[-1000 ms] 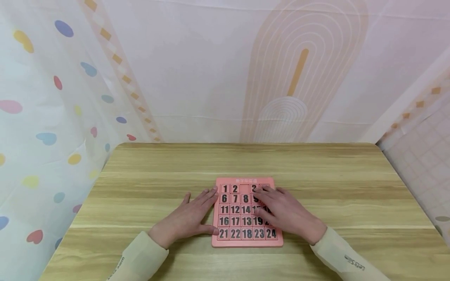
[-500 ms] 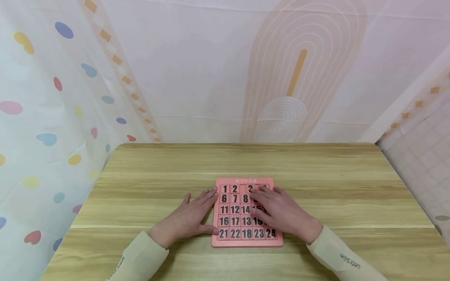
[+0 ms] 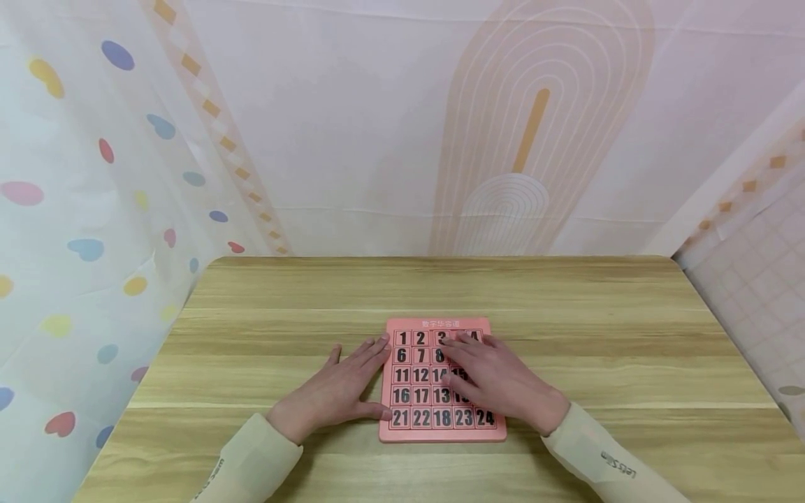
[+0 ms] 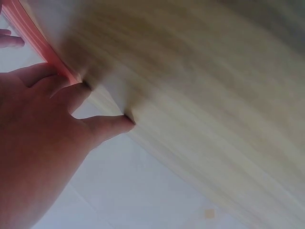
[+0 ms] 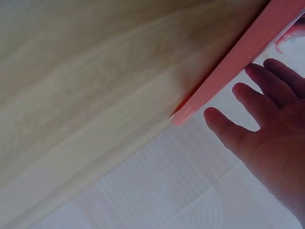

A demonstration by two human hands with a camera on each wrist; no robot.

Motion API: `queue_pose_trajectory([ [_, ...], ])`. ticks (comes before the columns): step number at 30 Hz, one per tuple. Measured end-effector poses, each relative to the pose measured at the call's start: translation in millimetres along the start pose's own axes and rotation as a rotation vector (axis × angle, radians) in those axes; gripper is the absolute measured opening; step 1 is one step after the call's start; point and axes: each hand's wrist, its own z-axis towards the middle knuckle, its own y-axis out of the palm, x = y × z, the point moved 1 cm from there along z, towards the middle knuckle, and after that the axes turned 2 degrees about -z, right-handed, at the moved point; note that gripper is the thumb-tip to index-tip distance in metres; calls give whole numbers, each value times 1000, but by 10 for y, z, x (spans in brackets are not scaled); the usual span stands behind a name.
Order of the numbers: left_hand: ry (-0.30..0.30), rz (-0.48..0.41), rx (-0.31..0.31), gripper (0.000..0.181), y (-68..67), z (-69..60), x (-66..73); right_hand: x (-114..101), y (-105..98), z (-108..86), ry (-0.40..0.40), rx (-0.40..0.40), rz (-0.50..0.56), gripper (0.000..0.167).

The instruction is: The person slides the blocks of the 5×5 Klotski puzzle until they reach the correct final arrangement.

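A pink number sliding puzzle (image 3: 440,437) lies flat on the wooden table. Its tiles carry dark numerals; the 3 tile (image 3: 441,336) sits beside the 2 tile (image 3: 421,338) in the top row. My left hand (image 3: 333,395) rests along the puzzle's left edge, fingers extended, thumb at the lower left corner. In the left wrist view its fingertips touch the pink rim (image 4: 45,50) and the tabletop. My right hand (image 3: 503,381) lies over the right-hand tiles with its fingers fairly straight, hiding several numbers. The right wrist view has these fingers (image 5: 257,102) above the puzzle's side wall (image 5: 224,71).
The wooden table (image 3: 283,293) extends around the puzzle on every side. A patterned cloth backdrop (image 3: 346,140) rises behind its far edge, and a dotted cloth (image 3: 88,293) hangs at the left.
My right hand has shifted left over the puzzle. The 3 tile has slid left into the gap beside the 2, and the 4 tile also appears further left. My left hand stays put.
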Motion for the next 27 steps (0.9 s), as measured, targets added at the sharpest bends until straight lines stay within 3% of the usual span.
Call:
queue_pose_trajectory([
  [27,-1,-1,-9,103,2,-2,-11,-38,-5,28,-19,0,16,57],
])
